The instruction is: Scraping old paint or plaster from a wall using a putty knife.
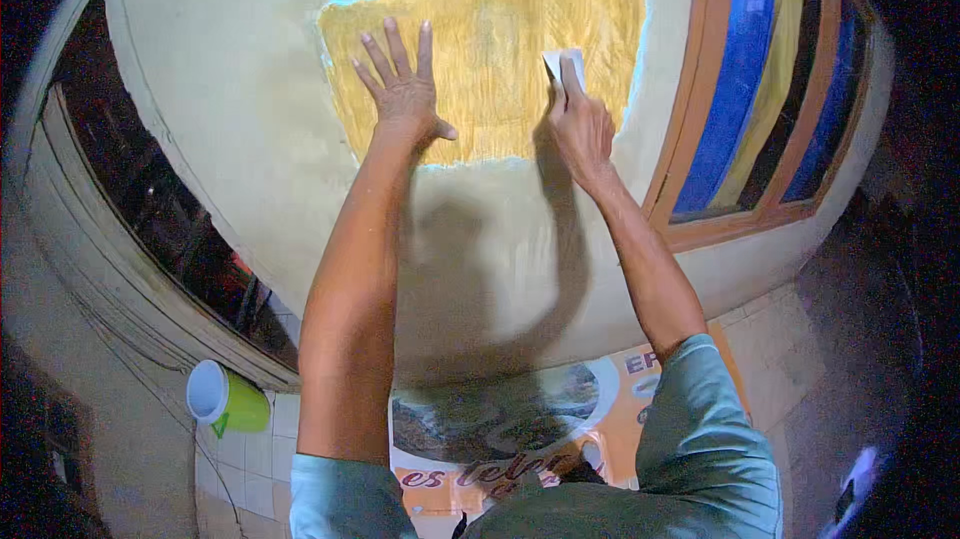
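Note:
A yellow-ochre patch [495,66] with streaky texture and light-blue edges covers part of a pale wall [247,89]. My left hand [405,96] rests palm-down on the patch's left part, fingers spread, holding nothing. Towards the patch's right side, my right hand [583,126] grips a small flat sheet [574,66], pale with a dark left side, the index finger stretched along it. Whether this is a scraper or folded sandpaper is unclear. It appears to be against the patch, though exact contact is hard to see. Shadows of my arm and head fall on the wall below.
On the right stands a brown-framed window [694,126] with blue and yellow panels behind it. A dark opening [165,186] lies left. Below, a printed banner [622,456] covers floor before me; a green bucket [251,404] lies by white tiles [251,464] and a cable.

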Available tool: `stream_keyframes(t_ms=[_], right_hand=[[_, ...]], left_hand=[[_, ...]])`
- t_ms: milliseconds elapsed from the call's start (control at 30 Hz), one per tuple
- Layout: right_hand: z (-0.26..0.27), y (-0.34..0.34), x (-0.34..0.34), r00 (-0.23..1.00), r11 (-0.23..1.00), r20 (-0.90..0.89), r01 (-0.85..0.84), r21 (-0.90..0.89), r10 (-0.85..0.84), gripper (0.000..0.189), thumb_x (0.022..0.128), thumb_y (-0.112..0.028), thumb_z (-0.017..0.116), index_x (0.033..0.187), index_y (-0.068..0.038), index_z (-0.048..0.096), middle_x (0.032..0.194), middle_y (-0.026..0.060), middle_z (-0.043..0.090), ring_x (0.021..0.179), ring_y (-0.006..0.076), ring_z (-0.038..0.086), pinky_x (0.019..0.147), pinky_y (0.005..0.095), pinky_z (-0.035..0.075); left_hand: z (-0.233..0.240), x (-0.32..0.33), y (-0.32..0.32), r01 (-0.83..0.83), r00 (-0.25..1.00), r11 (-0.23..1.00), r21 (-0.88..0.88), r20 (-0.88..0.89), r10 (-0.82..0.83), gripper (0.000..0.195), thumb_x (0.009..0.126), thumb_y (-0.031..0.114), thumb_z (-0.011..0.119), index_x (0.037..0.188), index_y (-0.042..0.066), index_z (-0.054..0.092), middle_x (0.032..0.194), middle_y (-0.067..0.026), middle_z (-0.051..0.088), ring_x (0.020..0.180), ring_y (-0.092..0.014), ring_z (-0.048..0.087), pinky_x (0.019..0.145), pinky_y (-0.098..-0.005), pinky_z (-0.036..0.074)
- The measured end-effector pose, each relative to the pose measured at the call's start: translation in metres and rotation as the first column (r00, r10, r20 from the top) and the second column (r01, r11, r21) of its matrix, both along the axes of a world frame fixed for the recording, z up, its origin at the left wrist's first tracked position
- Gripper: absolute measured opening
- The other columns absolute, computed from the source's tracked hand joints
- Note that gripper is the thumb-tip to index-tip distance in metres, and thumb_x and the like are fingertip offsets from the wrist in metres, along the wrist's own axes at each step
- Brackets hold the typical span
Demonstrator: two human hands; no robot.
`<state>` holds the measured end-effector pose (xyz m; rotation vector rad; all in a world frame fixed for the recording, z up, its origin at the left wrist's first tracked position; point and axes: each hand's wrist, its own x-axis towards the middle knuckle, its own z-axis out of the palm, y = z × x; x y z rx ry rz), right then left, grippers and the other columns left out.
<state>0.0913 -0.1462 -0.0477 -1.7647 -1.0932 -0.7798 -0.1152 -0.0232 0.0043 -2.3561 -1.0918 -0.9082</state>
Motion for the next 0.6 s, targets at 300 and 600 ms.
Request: stream_keyframes(t_ms=[300, 600], right_hand=[[0.013, -0.034, 0.066, 0.989, 0.988, -0.141, 0.068, 0.136, -0.049, 0.045, 0.103, -0.036, 0.053, 0.146, -0.023, 0.058, 0.079, 0.0306, 0.067, 0.075, 0.0503, 0.067, 0.069, 0.0576, 0.050], [-0.114, -0.050, 0.097, 0.990, 0.990, -0.143, 0.008, 0.144, 0.013, 0.048, 0.102, -0.022, 0.057, 0.149, -0.016, 0.055, 0.073, 0.0283, 0.066, 0.061, 0.0431, 0.065, 0.057, 0.0518, 0.047]], left_hand=[[0.010, 0.008, -0.007, -0.045, 0.998, 0.996, -0.082, -0.046, 0.041, 0.168, 0.047, 0.050, 0.100, 0.164, 0.016, -0.015, 0.163, -0.0346, -0.025, 0.146, -0.063, -0.022, 0.113, -0.0785, -0.007], [0.005, 0.015, 0.007, -0.109, 0.993, 0.991, -0.081, -0.050, 0.105, 0.174, 0.041, 0.054, 0.101, 0.163, 0.016, -0.017, 0.160, -0.0361, -0.031, 0.144, -0.062, -0.029, 0.111, -0.0794, -0.010]])
